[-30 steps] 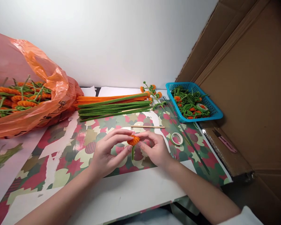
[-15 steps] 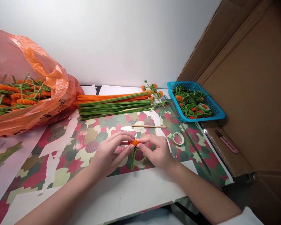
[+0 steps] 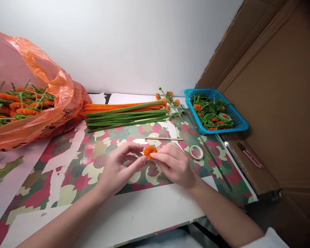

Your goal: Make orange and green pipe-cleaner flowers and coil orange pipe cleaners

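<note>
Orange chenille is forming a ribbed, round flower head [image 3: 150,152], which is being held over the near middle of the table [image 3: 134,213], between both hands. The right hand [image 3: 177,165] is pinching the right side of its rim, the thumb lying across the face. The left hand [image 3: 119,167] is curving loosely about the opposite side, thumb touching the rim; whether its fingers are gripping from behind, I cannot tell. Judging by appearance, the flower head is probably feeling very light, soft and springy, its fuzz offering a non-slip surface; hard squeezing would likely be flattening the ribs. A light pinch at the outer rim is seeming the soundest hold. A wooden stick [image 3: 164,138] is lying just beyond the hands, roughly parallel to the far edge. Green chenille stems [image 3: 126,119] and orange chenille stems [image 3: 124,107] are lying bundled nearer that edge. A blue basket [image 3: 239,125] is occupying the far right corner; an orange plastic bag [image 3: 64,89] is sitting toward the far left corner.
</note>
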The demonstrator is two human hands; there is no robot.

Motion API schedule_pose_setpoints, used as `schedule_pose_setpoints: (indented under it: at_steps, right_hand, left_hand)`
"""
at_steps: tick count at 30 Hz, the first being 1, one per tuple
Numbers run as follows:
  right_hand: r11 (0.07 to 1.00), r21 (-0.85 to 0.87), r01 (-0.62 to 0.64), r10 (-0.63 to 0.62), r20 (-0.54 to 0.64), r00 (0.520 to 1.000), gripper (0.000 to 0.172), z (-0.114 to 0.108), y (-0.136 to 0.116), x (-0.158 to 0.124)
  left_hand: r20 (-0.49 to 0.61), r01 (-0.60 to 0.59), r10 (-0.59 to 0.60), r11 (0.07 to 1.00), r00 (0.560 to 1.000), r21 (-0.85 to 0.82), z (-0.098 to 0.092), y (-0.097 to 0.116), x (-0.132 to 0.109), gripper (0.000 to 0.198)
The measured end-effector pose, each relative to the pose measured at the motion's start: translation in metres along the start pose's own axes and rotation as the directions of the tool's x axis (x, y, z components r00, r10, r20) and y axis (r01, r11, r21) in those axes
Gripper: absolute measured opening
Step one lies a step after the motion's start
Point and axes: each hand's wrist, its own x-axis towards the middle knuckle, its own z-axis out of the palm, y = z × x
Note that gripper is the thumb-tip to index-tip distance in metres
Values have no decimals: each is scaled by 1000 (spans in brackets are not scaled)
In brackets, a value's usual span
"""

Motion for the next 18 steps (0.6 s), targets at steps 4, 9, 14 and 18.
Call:
schedule_pose_setpoints:
  at_steps: [4,9,14,18]
  right_hand:
    - [999,30,-45,46,-21,999,18,3,-3,-1]
    - [857,324,-400,416,23,909,18,6,-9,4]
    - [771,316,-553,553,98,827,17,6,-11,8]
    - [767,261,-586,567,151,810,13,7,-11,9]
  left_hand:
    - [28,105,-102,985,994,-140,5,1,-1,21]
    - [49,255,-251,939,967,-232,5,4,1,27]
    - [-10,176,-178,977,984,-117,5,7,1,21]
    - [-10,112,-112,993,994,29,3,5,-1,18]
